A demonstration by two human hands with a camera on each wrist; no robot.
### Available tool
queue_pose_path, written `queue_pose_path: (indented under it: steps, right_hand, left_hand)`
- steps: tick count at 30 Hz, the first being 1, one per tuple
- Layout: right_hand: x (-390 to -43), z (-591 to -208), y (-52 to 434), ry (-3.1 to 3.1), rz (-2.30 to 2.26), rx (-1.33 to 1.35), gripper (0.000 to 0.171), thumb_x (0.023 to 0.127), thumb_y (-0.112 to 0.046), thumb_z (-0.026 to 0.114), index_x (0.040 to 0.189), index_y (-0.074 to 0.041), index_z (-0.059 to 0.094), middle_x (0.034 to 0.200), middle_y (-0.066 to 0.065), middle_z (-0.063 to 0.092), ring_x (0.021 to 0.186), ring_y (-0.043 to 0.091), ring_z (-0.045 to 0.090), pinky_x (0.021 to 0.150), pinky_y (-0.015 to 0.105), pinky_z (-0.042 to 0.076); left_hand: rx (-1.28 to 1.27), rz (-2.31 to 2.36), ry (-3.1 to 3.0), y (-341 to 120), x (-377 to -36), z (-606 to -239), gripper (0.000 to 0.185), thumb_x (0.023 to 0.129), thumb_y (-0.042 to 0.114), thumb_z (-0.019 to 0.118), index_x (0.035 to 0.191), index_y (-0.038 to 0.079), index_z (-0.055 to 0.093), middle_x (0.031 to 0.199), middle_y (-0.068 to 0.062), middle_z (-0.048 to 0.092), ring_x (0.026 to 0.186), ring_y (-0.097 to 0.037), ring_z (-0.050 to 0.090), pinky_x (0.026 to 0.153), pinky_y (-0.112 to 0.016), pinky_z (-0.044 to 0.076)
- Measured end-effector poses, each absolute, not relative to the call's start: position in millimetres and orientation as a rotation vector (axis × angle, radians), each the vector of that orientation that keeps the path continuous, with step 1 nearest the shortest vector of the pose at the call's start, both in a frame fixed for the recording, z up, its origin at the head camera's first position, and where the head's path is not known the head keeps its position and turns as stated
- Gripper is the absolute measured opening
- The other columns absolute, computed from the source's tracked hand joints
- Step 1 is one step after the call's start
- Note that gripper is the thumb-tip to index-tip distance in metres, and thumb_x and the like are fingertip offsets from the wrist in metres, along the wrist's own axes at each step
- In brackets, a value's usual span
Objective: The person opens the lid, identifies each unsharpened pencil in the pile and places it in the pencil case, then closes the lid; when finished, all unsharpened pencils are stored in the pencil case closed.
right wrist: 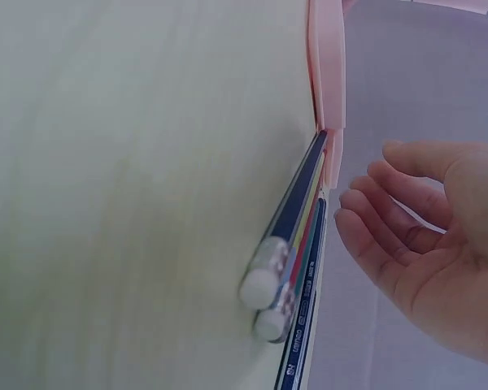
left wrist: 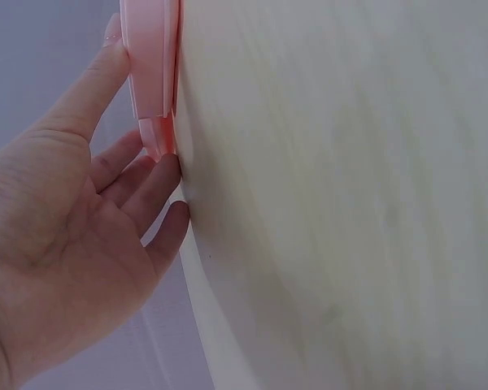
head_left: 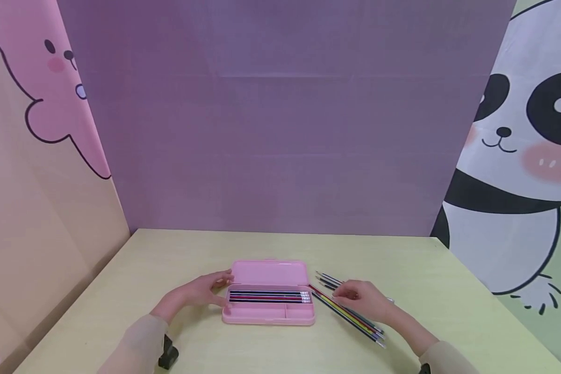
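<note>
Open pencil case (head_left: pixel 268 304) mid-table (head_left: pixel 215 249), pencils (head_left: pixel 268 296) inside; loose pencils (head_left: pixel 350 312) just right of it.

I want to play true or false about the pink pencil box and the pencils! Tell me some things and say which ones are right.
1. The pink pencil case is open. True.
2. The case has no pencils inside. False: a row of pencils in the case fills its long compartment.
3. The left hand touches the case's left end. True.
4. The right hand holds a pencil up in the air. False: it hovers above the loose pencils, which lie on the table.
5. The loose pencils lie left of the case. False: they lie to its right.
</note>
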State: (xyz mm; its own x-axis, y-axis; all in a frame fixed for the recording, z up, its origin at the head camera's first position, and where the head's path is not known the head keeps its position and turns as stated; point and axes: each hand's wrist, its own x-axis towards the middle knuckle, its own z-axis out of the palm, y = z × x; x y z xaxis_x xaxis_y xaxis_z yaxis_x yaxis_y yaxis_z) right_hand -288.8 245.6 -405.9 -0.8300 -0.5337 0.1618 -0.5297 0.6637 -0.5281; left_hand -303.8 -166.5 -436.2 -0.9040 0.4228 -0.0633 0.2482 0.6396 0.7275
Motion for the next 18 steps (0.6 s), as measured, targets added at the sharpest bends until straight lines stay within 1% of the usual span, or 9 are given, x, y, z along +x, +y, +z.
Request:
queue_pose_path:
  steps: [9,13,18]
  right_hand:
    - [-285.6,-410.2,253.7,2.829,-0.912,-0.985,0.018,0.090,-0.022,0.063,0.098,-0.006,0.069,0.084,-0.003,0.066,0.068,0.000,0.050,0.059,0.018,0.046]
    - [-285.3,-412.4,258.9,2.825,-0.893,-0.943,0.017,0.090,-0.021,0.063,0.097,-0.007,0.069,0.082,-0.005,0.066,0.066,-0.002,0.048,0.057,0.018,0.045]
    - [-283.5,-413.4,265.0,2.783,-0.908,-0.917,0.016,0.088,-0.017,0.064,0.098,-0.005,0.067,0.081,-0.003,0.065,0.066,-0.001,0.049,0.057,0.018,0.046]
  left_hand:
    - [0.566,1.111,2.635,-167.1,-305.1,-437.7,0.079,0.075,0.032,0.078,0.140,0.007,0.041,0.152,-0.016,0.030,0.136,-0.038,0.033,0.113,-0.051,0.026]
    - [0.567,1.113,2.636,-166.9,-305.2,-437.9,0.079,0.075,0.032,0.078,0.140,0.007,0.041,0.152,-0.016,0.029,0.136,-0.038,0.034,0.113,-0.051,0.026]
    - [0.554,1.111,2.639,-166.6,-304.9,-438.0,0.078,0.075,0.032,0.078,0.140,0.007,0.041,0.152,-0.016,0.029,0.136,-0.038,0.034,0.113,-0.051,0.026]
